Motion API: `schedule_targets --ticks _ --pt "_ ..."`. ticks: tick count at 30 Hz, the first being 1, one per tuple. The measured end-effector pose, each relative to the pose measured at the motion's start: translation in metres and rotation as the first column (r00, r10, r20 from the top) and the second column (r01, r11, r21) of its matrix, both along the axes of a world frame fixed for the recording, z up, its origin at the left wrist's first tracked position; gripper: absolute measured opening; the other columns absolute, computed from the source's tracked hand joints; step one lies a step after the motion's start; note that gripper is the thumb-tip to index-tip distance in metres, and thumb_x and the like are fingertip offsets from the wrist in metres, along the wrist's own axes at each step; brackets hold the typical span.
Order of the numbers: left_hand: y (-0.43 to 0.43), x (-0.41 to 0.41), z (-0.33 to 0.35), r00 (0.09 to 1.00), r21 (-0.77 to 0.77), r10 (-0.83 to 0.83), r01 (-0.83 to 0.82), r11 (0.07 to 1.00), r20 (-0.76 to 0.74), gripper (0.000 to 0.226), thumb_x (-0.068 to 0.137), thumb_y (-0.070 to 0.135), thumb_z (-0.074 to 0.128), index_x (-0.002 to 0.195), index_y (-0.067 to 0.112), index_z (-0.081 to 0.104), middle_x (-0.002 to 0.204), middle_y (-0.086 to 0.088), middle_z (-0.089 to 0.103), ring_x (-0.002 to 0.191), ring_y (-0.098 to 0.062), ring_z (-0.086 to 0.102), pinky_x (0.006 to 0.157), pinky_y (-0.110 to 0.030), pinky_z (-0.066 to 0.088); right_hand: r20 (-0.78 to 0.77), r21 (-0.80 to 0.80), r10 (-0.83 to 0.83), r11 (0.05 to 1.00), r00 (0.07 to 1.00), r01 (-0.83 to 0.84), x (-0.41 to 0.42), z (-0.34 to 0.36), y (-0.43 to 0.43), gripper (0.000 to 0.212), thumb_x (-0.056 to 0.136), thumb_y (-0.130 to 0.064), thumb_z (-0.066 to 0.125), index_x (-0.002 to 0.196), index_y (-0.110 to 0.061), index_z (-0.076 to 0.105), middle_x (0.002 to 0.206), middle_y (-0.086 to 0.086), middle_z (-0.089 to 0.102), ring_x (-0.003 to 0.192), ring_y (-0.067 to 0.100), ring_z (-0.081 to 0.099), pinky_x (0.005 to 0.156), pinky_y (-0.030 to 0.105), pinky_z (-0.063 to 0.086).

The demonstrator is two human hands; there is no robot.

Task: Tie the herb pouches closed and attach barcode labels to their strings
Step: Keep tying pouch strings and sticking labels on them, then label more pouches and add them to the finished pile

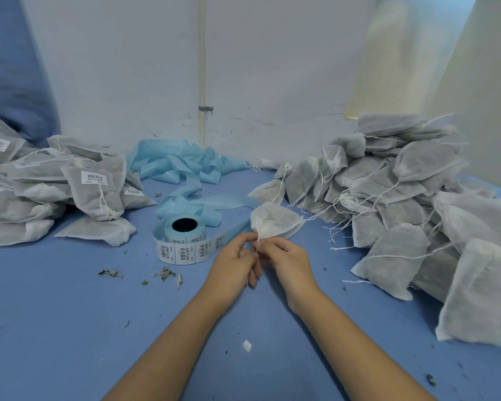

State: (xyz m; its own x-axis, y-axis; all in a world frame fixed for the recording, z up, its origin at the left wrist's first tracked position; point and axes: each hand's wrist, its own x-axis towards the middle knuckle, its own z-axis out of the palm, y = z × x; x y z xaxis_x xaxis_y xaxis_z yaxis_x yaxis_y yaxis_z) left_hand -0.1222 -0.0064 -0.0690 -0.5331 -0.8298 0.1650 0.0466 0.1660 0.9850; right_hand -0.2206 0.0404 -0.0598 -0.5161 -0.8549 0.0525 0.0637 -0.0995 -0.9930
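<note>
A white fabric herb pouch (275, 221) lies on the blue table (70, 328) just beyond my hands, its gathered neck pointing toward me. My left hand (235, 263) and my right hand (284, 260) meet at that neck, fingers curled, pinching the thin white drawstring between them. The string itself is mostly hidden by my fingers. A roll of barcode labels (182, 241) stands just left of my hands, its strip curling out toward my left hand.
A heap of labelled pouches (55, 186) fills the left side. A bigger pile of unlabelled pouches with loose strings (402, 204) covers the right. Crumpled light-blue backing ribbon (182, 166) lies at the back. Dried leaf bits (165, 274) and a small white scrap (247, 345) dot the table.
</note>
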Motion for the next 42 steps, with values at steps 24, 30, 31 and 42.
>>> schedule_targets --ticks 24,30,31,42 --pt "0.0 0.005 -0.005 0.855 -0.558 0.432 -0.217 0.801 0.287 0.015 0.098 0.019 0.045 0.092 0.012 0.057 0.082 0.001 0.057 0.078 -0.016 0.054 0.069 -0.026 0.04 0.265 -0.07 0.125 0.991 0.956 -0.11 -0.018 0.007 0.002 0.013 0.093 -0.011 0.054 0.084 -0.013 0.063 0.076 0.0 0.072 0.071 0.01 0.064 0.07 0.02 0.046" --pt "0.0 0.013 0.002 0.674 -0.78 0.644 -0.159 0.605 0.362 0.026 0.101 0.031 0.039 0.1 0.013 0.058 0.102 0.001 0.05 0.085 -0.017 0.054 0.062 -0.028 0.038 -0.568 0.022 -0.127 0.985 0.813 0.169 -0.012 0.002 0.004 0.022 0.093 -0.017 0.051 0.071 -0.022 0.049 0.067 -0.008 0.05 0.066 0.011 0.046 0.062 0.029 0.035" --pt "0.002 0.014 0.004 0.69 -0.785 0.641 -0.17 0.596 0.337 0.024 0.1 0.028 0.043 0.099 0.012 0.061 0.103 0.0 0.052 0.085 -0.018 0.054 0.06 -0.029 0.039 -0.706 0.031 -0.13 0.976 0.696 0.214 -0.012 0.001 0.005 0.022 0.094 -0.019 0.048 0.072 -0.022 0.045 0.073 -0.007 0.05 0.073 0.014 0.046 0.064 0.032 0.034" --pt "0.011 0.007 0.011 0.869 -0.898 0.456 -0.032 0.439 0.191 0.007 0.077 0.0 0.071 0.08 0.005 0.067 0.136 -0.003 0.056 0.075 -0.027 0.063 0.046 -0.034 0.05 -0.966 -0.041 -0.1 0.97 0.239 0.239 -0.004 0.001 0.009 0.048 0.084 -0.005 0.051 0.131 -0.012 0.053 0.142 -0.004 0.049 0.125 0.022 0.044 0.095 0.036 0.039"
